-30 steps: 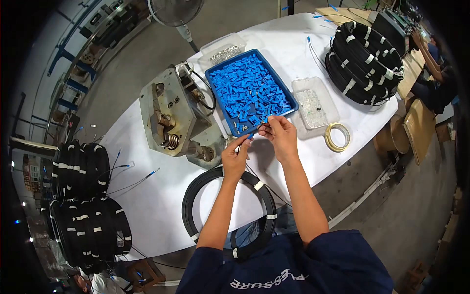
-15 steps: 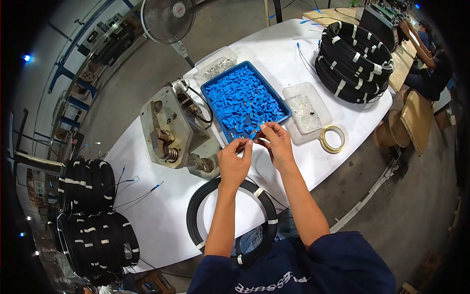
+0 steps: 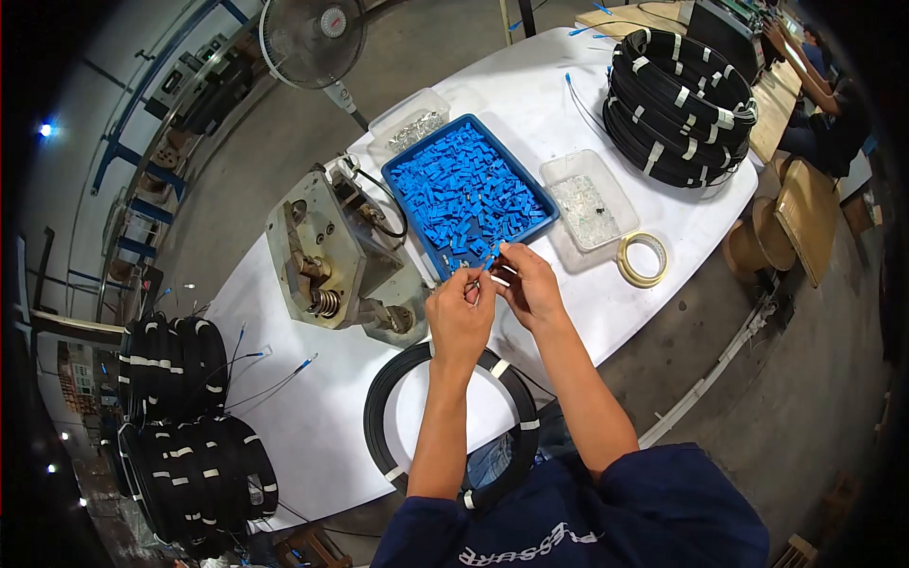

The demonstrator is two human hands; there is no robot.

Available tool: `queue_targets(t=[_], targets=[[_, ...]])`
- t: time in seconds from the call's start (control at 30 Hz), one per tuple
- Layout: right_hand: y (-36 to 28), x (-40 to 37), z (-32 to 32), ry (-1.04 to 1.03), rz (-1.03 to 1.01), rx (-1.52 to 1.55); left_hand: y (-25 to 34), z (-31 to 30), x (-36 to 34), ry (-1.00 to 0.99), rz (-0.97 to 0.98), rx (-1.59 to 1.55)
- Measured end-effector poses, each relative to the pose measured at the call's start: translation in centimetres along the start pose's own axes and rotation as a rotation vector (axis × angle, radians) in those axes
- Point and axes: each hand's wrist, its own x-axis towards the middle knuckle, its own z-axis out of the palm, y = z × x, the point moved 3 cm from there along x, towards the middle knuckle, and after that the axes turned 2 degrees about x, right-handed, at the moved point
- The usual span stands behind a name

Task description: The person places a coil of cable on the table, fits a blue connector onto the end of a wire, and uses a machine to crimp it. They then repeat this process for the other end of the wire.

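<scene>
My left hand (image 3: 461,317) and my right hand (image 3: 532,292) meet at the near edge of a blue tray (image 3: 541,228). Between their fingertips is a small blue cable connector (image 3: 491,256). The left thumb and finger pinch its lower end, and the right thumb and finger close on its upper part. Fingers hide much of it. Loose blue connector pieces (image 3: 464,185) fill most of the tray. Below my wrists, a coil of black cable (image 3: 379,407) bound with white tape lies at the table's near edge, partly over my lap.
Left of the tray stands a metal press (image 3: 327,251). Clear bins (image 3: 589,204) hold small parts, beside a tape roll (image 3: 643,260). Stacked cable coils (image 3: 677,109) sit back right, more coils (image 3: 194,473) at left. A fan (image 3: 312,43) stands behind; another person (image 3: 824,104) works far right.
My hands stay together on the blue connector, with only small finger movements. The view has shifted slightly, so the tray and press appear a little further left.
</scene>
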Motion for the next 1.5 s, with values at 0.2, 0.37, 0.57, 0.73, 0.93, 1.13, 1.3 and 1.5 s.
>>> queue_targets(t=[0.2, 0.37, 0.57, 0.73, 0.93, 1.13, 1.3, 1.5], targets=[[-0.6, -0.2, 0.5, 0.024, -0.060, -0.157, 0.2, -0.1, 0.0, 0.083, 0.071, -0.010], [-0.5, -0.5, 1.2, 0.023, -0.016, -0.157, 0.3, -0.4, -0.2, 0.087, 0.139, -0.027], [0.0, -0.3, 1.0, 0.006, -0.026, -0.124, 0.3, -0.6, -0.1, 0.070, 0.117, 0.118], [0.1, -0.6, 1.2, 0.003, 0.000, -0.175, -0.9, 0.1, 0.0, 0.136, 0.185, 0.019], [0.1, -0.6, 1.3, 0.033, 0.003, -0.203, -0.9, 0.0, -0.1, 0.056, 0.133, 0.131], [0.5, -0.5, 0.9, 0.030, 0.010, -0.164, -1.0, 0.6, -0.5, 0.082, 0.165, 0.057], [0.4, -0.8, 1.3, 0.034, 0.011, -0.191, -1.2, 0.7, -0.4, 0.079, 0.127, -0.006], [0.6, -1.0, 1.6, 0.028, 0.027, -0.186, -1.3, 0.5, -0.5, 0.127, 0.154, 0.030]])
